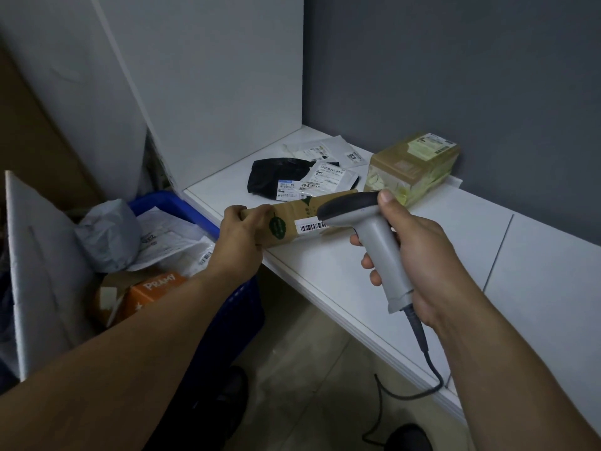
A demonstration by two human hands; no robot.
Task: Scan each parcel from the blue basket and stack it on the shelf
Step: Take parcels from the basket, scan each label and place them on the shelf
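Scanner [377, 242] gripped in right hand [419, 252], carton [292, 216] clutched in left hand [242, 236], mid-scan; maybe four parcels [413, 164] on shelf [325, 275], several left in blue basket [182, 206].

Brown box [286, 219], barcode up, is mid-frame at the edge of the white shelf [455, 242], grey scanner [374, 229] just over it. Blue basket [182, 203], left, holds more parcels [107, 236].

At mid-frame, a box [292, 211] end is gripped by the left hand [239, 236], a scanner [377, 239] handle by the right hand [419, 252].
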